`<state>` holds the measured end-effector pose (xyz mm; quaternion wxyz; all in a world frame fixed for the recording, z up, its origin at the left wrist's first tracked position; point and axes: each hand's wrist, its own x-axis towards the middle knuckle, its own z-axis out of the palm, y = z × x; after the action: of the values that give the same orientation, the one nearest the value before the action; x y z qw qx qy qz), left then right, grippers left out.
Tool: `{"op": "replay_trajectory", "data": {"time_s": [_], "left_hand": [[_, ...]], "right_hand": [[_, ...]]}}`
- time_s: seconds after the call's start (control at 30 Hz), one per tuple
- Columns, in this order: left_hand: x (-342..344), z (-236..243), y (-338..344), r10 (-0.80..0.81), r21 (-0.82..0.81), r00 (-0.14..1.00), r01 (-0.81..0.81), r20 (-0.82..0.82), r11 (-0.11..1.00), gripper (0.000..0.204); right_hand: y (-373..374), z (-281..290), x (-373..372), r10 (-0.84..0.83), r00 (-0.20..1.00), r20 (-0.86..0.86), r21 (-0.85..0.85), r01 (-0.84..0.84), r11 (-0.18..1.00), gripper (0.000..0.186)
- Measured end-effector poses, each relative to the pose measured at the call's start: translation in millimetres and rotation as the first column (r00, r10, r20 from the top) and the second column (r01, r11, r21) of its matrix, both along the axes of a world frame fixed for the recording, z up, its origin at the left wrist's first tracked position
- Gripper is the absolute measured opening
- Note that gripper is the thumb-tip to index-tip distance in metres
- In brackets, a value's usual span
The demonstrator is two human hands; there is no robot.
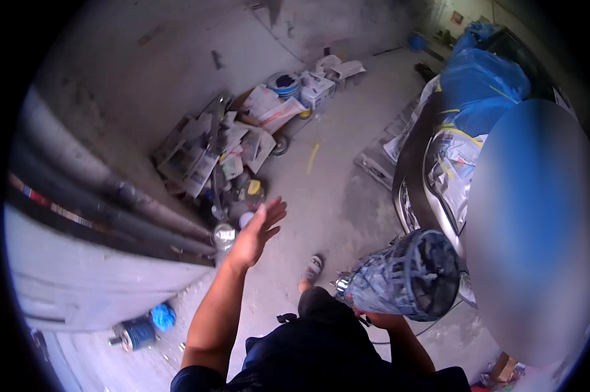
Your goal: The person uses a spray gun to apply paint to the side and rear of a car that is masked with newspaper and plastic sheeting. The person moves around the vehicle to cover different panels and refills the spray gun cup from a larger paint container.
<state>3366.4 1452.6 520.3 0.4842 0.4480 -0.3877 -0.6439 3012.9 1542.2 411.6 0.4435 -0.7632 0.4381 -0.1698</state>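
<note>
My left hand (pixel 259 232) is stretched out over the floor with its fingers apart and nothing in it. Below it, beside a pile of papers, stand a clear jar (pixel 223 236) and a container with a yellow top (pixel 254 188). My right hand (pixel 365 316) is mostly hidden under a grey, paint-smeared, basket-shaped thing (pixel 389 277). That hand seems closed at its narrow end, where a shiny metal fitting (pixel 341 285) shows. The wide, dark end points right, close to the car's front. A dark cable or hose (pixel 432 325) runs behind my right forearm.
At right stands a car (pixel 410 153) covered with blue plastic sheeting (pixel 481 81) and newspaper; a blurred patch hides part of it. Papers (pixel 242 140), a bucket (pixel 285 83) and a white box (pixel 317 90) line the wall. A dark blue can (pixel 138 333) lies at lower left.
</note>
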Motion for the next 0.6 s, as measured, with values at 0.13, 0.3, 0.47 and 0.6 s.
{"op": "replay_trajectory", "data": {"time_s": [0.13,0.3,0.47,0.6], "left_hand": [[25.2,-12.9,-88.9,-0.035,0.086,0.999,0.032,0.029,0.996,0.070],[51.0,-15.7,-195.1,-0.099,0.116,0.994,0.093,0.048,0.989,0.068],[48.5,-28.4,-310.0,-0.221,0.116,0.974,0.214,0.051,0.970,0.066],[46.8,-55.3,-406.9,-0.329,0.109,0.944,0.324,0.034,0.940,0.065]], "right_hand": [[-73.5,-42.3,9.2,-0.008,0.992,0.125,0.100,-0.005,0.995,0.011],[-152.1,24.1,62.5,-0.164,0.972,0.171,0.265,0.115,0.957,0.010],[-204.9,-2.9,81.3,-0.324,0.925,0.196,0.147,0.299,0.943,0.008],[-260.2,23.9,115.6,-0.538,0.810,0.232,0.281,0.474,0.835,0.006]]}}
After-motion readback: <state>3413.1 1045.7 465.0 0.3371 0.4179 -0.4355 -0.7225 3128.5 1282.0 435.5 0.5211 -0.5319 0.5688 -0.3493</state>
